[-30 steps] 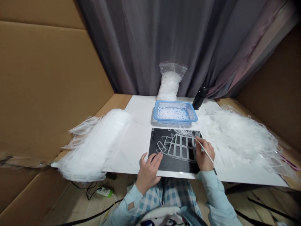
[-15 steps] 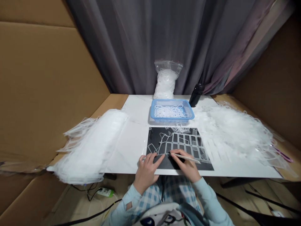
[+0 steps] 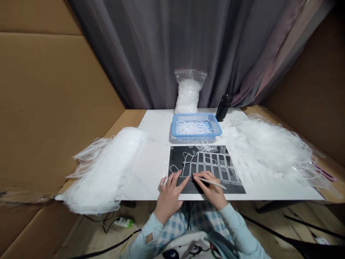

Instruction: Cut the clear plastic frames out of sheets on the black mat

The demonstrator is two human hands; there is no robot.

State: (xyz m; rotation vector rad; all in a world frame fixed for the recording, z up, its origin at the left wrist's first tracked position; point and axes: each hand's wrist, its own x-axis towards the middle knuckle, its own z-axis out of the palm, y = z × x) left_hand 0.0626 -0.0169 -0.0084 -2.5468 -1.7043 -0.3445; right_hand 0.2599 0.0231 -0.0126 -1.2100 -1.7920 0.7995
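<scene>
My right hand (image 3: 214,192) grips a slim white pen-like tool (image 3: 212,182), its tip down at the near edge of a translucent plastic sheet (image 3: 201,168) of joined rectangular frames. The sheet lies on a black mat (image 3: 194,190). My left hand (image 3: 169,198) rests flat at the sheet's near left corner, fingers spread, the index fingertip close to the tool's tip. A loose frame (image 3: 174,168) and a bent strip lie on the mat's left side. Small clear offcuts (image 3: 206,147) are scattered along its far edge.
Behind the mat stands a blue basket (image 3: 196,137) holding white frames. Farther back are a zip bag (image 3: 188,95) of white pieces and a black bottle (image 3: 223,108). Stacked sheets (image 3: 105,172) lie left; a translucent heap (image 3: 272,144) and purple-handled tool (image 3: 325,173) lie right. Cardboard walls flank the table.
My right hand has shifted slightly left with the tool, bringing its tip nearer my left index finger. My left hand stays in place on the sheet. The view has tilted a little.
</scene>
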